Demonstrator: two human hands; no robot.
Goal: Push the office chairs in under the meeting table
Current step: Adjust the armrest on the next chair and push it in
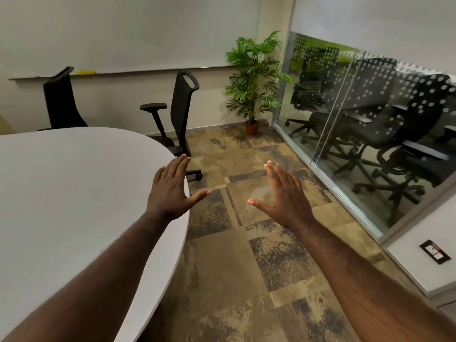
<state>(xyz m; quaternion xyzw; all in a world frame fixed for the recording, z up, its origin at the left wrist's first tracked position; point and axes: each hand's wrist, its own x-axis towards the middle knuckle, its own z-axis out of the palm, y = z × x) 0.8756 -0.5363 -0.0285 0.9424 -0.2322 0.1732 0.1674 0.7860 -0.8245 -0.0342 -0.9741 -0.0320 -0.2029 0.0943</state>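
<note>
Both hands flat, empty: left hand [171, 191] and right hand [286, 197], fingers together, thumbs splayed. Black mesh-back office chair [181, 114] side-on beside white meeting table [74, 188]; second chair [61, 99] behind it.

No readable text anywhere here: the wall plate [434, 255] low on the right carries small markings, but they're too blurred to make out.

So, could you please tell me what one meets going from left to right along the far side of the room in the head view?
Chair at the far side of the table → chair with armrests → potted plant → glass wall, with more chairs behind it.
</note>
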